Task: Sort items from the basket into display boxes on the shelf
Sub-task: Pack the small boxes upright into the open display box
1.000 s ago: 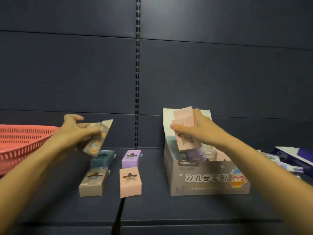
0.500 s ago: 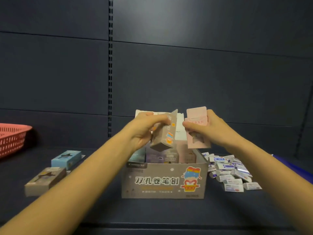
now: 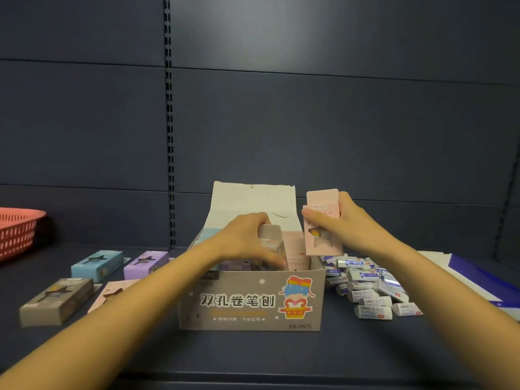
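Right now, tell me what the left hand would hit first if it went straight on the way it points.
Probably the packs already standing inside the display box: the left hand, gripping a grey pack, points down into it, just above a purple pack. Depth is unclear.

STORE SHELVING: A dark blue-grey back wall (image 3: 337, 122) of metal panels, split by level seams, rises behind a dark shelf (image 3: 253, 358). A slotted upright (image 3: 168, 122) runs down left of centre; a second upright (image 3: 508, 198) leans at the right edge. A dim glow (image 3: 253, 32) lies on the top panel.
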`<action>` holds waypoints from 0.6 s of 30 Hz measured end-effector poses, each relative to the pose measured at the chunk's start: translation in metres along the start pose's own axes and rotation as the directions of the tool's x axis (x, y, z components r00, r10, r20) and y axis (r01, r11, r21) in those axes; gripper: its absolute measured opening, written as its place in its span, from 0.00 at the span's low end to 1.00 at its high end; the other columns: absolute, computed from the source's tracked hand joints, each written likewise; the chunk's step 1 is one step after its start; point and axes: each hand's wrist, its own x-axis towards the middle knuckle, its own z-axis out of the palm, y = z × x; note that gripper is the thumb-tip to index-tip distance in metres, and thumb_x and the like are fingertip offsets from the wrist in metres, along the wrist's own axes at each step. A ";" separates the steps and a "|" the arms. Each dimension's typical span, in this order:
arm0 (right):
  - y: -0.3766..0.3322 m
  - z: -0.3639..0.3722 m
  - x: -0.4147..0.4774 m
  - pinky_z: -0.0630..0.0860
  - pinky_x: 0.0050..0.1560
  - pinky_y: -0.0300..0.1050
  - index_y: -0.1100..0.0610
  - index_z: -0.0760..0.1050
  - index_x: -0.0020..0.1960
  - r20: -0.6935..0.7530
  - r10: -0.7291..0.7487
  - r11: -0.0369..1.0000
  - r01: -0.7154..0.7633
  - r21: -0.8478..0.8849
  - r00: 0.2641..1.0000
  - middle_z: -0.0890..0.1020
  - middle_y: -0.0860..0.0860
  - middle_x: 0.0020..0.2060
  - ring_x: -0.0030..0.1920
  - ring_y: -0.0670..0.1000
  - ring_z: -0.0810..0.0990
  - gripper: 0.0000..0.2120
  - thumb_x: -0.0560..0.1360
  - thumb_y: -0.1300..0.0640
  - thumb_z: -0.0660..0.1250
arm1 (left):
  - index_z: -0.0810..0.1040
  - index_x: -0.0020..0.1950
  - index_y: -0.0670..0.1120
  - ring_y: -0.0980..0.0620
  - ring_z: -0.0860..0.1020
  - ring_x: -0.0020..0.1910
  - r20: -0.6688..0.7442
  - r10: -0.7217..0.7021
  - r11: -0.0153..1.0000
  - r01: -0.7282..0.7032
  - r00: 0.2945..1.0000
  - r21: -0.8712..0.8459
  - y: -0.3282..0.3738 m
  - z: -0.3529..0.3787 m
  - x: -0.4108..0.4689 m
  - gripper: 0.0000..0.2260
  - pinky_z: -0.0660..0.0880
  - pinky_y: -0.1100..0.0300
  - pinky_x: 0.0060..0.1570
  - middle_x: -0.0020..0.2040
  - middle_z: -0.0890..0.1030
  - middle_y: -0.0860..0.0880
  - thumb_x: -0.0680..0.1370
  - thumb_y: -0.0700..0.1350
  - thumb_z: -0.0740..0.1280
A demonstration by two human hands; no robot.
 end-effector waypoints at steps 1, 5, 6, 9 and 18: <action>0.001 0.001 0.000 0.78 0.42 0.39 0.52 0.61 0.63 0.025 -0.002 1.000 0.002 0.027 1.000 0.78 0.48 0.55 0.50 0.48 0.81 0.22 0.75 0.42 0.62 | 0.70 0.50 0.48 0.54 0.74 0.43 0.025 0.024 0.999 -0.025 0.999 0.045 0.000 0.001 0.001 0.22 0.71 0.64 0.40 0.47 0.76 0.51 0.65 0.55 0.76; -0.002 0.005 -0.003 0.76 0.40 0.37 0.50 0.61 0.63 0.104 -0.032 0.998 0.026 0.053 0.994 0.75 0.46 0.54 0.50 0.46 0.78 0.17 0.77 0.49 0.62 | 0.67 0.50 0.49 0.54 0.69 0.44 0.099 0.069 0.960 -0.093 0.993 0.264 -0.003 0.003 0.004 0.20 0.64 0.65 0.40 0.49 0.74 0.50 0.69 0.58 0.71; -0.004 0.006 -0.003 0.76 0.41 0.37 0.51 0.61 0.62 0.104 -0.039 0.999 0.035 0.038 0.994 0.75 0.46 0.54 0.51 0.46 0.78 0.17 0.77 0.50 0.63 | 0.67 0.52 0.49 0.53 0.69 0.46 0.115 0.070 0.951 -0.101 0.991 0.291 -0.006 0.004 0.004 0.20 0.64 0.64 0.43 0.53 0.75 0.48 0.70 0.58 0.70; -0.006 0.004 0.000 0.78 0.51 0.42 0.51 0.63 0.61 0.097 -0.049 0.997 0.043 0.061 0.994 0.76 0.48 0.58 0.57 0.50 0.78 0.18 0.76 0.52 0.66 | 0.68 0.60 0.48 0.52 0.71 0.52 0.124 0.083 0.947 -0.117 0.989 0.299 -0.012 0.000 0.003 0.22 0.68 0.61 0.50 0.61 0.75 0.48 0.72 0.56 0.70; -0.006 0.007 0.003 0.78 0.44 0.38 0.50 0.66 0.57 0.196 -0.071 0.994 0.085 -0.065 0.978 0.76 0.48 0.55 0.52 0.49 0.80 0.20 0.71 0.52 0.72 | 0.73 0.66 0.50 0.51 0.70 0.58 0.108 0.139 0.852 -0.175 0.984 0.494 -0.010 -0.001 0.002 0.22 0.67 0.61 0.53 0.60 0.74 0.50 0.73 0.54 0.69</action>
